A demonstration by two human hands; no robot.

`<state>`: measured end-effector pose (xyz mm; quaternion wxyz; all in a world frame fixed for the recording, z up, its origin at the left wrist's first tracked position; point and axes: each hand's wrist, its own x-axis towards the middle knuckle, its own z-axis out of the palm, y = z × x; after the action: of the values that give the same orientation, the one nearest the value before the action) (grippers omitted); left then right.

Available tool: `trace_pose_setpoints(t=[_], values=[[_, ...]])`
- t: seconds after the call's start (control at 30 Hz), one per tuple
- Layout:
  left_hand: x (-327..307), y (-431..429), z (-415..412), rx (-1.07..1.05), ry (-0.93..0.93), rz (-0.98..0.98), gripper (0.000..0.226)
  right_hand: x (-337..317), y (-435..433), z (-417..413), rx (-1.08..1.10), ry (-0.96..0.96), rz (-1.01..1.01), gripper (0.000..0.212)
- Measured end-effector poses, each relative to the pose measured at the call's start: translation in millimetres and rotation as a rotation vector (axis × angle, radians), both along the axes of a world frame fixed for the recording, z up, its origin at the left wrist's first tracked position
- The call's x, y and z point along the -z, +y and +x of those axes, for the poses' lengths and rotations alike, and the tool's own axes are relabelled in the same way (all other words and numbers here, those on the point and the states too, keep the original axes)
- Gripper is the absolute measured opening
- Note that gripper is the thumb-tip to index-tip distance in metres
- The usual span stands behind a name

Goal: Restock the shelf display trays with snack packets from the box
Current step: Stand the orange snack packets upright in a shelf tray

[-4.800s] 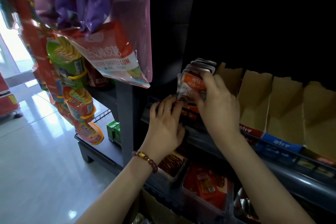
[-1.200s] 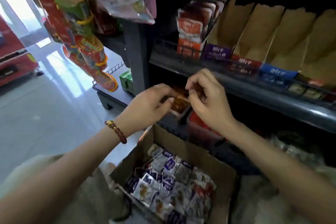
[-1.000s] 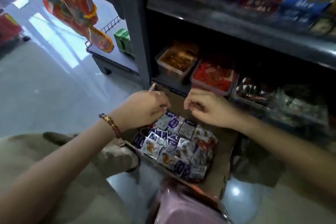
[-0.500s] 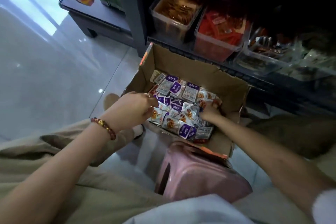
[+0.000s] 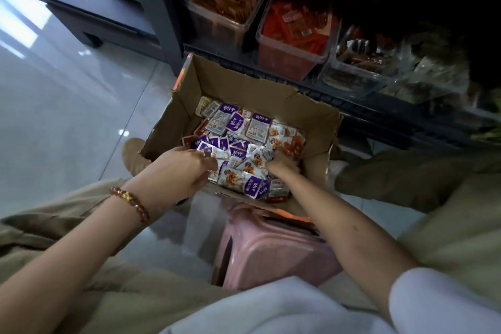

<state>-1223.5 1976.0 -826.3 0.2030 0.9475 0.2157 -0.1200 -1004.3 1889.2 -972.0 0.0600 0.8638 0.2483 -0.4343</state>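
We're looking down at both hands in the cardboard box [image 5: 314, 122], which sits on the floor just ahead of a pink stool [image 5: 271, 249] and right below the bottom shelf. Left hand [image 5: 180, 171], w/ a bead bracelet [image 5: 130, 202] on the wrist and a ring on one finger, reaches over the box's near-left edge; fingers are curled down onto the snack packets [image 5: 238, 141], touching a purple-and-white one, but we can't tell if they've actually clamped on it. Right hand [image 5: 283, 167] is further in, to the right of the left, fingertips dug down among the orange-printed packets so most of the fingers are hidden; grip can't be read either. The two hands are apart, w/ a few packets between them. Packets fill the box bottom in a loose heap, purple ones mostly beyond the left hand, orange ones beyond and beside the right. Beyond both hands, past the box's far wall, are clear tubs on the shelf: one w/ brown packets [image 5: 225, 5] ahead of the left hand, one w/ red packets [image 5: 295, 35] ahead of the right, more clear tubs [image 5: 360, 68] off to the right. Khaki trouser legs flank the arms on both sides.
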Motion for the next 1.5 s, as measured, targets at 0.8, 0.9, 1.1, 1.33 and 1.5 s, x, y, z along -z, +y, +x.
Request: trace_pose_setpoints(t=[0.8, 0.9, 1.1, 1.33, 1.5], values=[[21.0, -18.9, 15.2, 0.007, 0.053, -0.099, 0.029, 32.2, -8.9, 7.1, 0.352, -0.095, 0.159, 0.05], [25.3, -17.3, 13.5, 0.007, 0.061, -0.114, 0.029, 24.4, -9.3, -16.9, 0.29, 0.022, 0.207, 0.056], [26.5, -18.4, 14.5, 0.007, 0.081, -0.123, 0.029, 23.1, -5.7, -40.7, 0.361, 0.187, 0.286, 0.038], [38.0, -19.3, 11.5, 0.026, 0.129, -0.115, 0.027, 21.8, -16.4, -19.3, 0.497, 0.038, 0.316, 0.05], [41.5, -24.6, 20.2, -0.158, 0.059, -0.274, 0.027, 14.0, -14.2, -0.2, 0.368, 0.1, 0.366, 0.032]])
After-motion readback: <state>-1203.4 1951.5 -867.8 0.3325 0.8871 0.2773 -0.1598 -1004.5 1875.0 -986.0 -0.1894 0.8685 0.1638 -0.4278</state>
